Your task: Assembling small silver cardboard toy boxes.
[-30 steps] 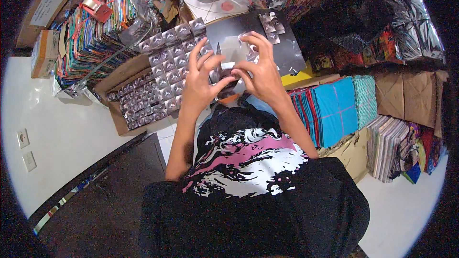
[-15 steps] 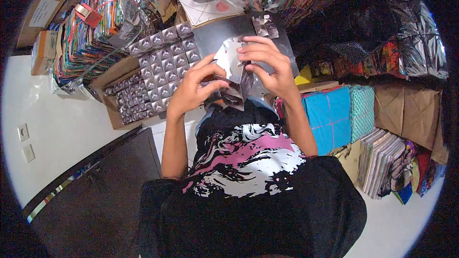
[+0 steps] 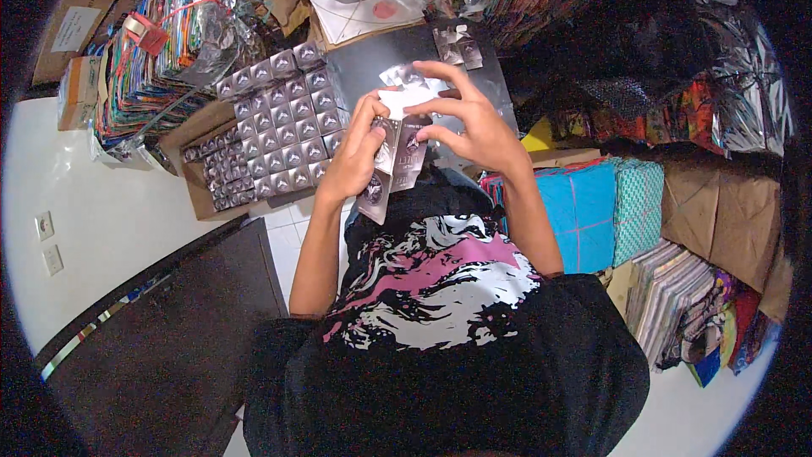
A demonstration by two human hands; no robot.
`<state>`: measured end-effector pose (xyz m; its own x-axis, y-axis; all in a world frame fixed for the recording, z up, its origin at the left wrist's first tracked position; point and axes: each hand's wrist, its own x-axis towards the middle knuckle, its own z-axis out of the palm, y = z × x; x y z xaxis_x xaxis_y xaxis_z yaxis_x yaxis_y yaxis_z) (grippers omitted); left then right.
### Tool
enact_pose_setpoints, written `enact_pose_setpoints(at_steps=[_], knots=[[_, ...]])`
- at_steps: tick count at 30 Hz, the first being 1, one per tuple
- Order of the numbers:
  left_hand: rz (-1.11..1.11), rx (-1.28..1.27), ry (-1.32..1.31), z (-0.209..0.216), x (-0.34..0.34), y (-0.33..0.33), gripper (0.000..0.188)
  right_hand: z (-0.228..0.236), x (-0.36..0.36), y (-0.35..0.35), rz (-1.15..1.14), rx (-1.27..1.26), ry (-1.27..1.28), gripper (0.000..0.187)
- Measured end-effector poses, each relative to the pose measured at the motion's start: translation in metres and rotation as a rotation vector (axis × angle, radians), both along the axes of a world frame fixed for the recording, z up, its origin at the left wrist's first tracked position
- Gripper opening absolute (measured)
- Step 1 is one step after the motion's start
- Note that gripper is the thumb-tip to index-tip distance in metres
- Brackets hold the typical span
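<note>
The left hand [image 3: 348,161] pinches the open carton [image 3: 408,169] by its side, apparently to steady it over the worktop's [image 3: 364,56] near edge; the right hand [image 3: 478,131], fingers spread, is at its flaps, contact unclear. Lettering and an emblem mark its panels. Small boxes [image 3: 286,123] line the left edge, tightly rowed, probably saving space.

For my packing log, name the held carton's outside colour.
Carton: greyish, with dark and pale print; head view.

Right of the right hand [image 3: 470,129] stands a blue stack [image 3: 595,195] (tied crosswise with string [image 3: 578,227]); far left of the left hand [image 3: 348,161], a colourful pile [image 3: 139,106].
</note>
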<state>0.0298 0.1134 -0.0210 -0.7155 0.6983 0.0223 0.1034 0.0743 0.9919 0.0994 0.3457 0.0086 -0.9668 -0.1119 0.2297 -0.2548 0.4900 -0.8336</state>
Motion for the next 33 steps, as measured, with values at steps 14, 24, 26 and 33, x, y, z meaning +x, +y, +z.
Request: enact_pose_setpoints(at_steps=[14, 24, 26, 33], knots=[[-0.047, -0.233, 0.624, 0.031, 0.005, 0.007, 0.071, -0.009, 0.013, -0.002, 0.113, 0.068, 0.021, 0.033], [0.131, -0.246, 0.579, 0.031, 0.008, -0.025, 0.069, 0.004, 0.003, -0.023, -0.076, 0.074, 0.176, 0.03], [0.261, -0.201, 0.577, 0.028, 0.007, -0.033, 0.073, 0.002, 0.0, -0.04, -0.143, 0.114, 0.308, 0.034], [0.45, -0.169, 0.58, 0.03, -0.001, -0.071, 0.075, -0.026, -0.001, -0.105, -0.19, 0.057, 0.367, 0.045]])
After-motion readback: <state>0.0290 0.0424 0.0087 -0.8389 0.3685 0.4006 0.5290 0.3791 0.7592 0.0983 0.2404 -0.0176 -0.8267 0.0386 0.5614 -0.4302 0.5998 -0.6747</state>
